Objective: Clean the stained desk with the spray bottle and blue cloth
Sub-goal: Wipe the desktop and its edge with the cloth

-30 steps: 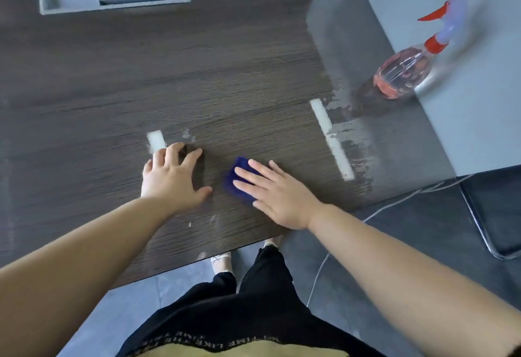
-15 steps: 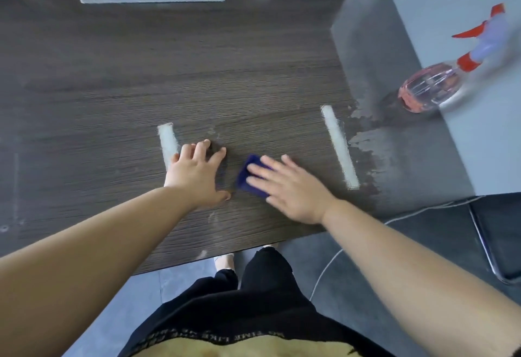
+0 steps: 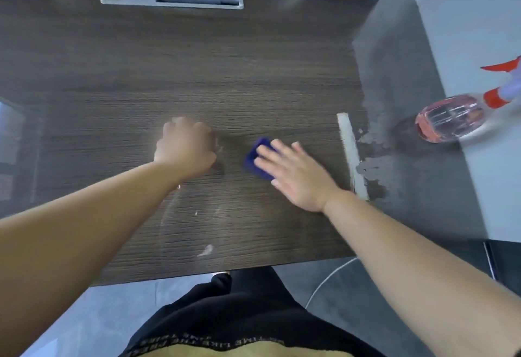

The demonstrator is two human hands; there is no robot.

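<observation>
On dark desk (image 3: 253,74), right hand (image 3: 296,176) flat on blue cloth (image 3: 255,156), left hand (image 3: 184,148) curled, blurred

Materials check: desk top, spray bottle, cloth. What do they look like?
Desk: dark wood-grain surface, likely laminate or veneer; fine parallel grain lines, slight sheen.
Spray bottle: clear plastic by the look, pink liquid showing through; red and pale trigger head looks like opaque plastic.
Blue cloth: soft fabric, matte, folded under the right hand; weave too blurred to tell.
</observation>
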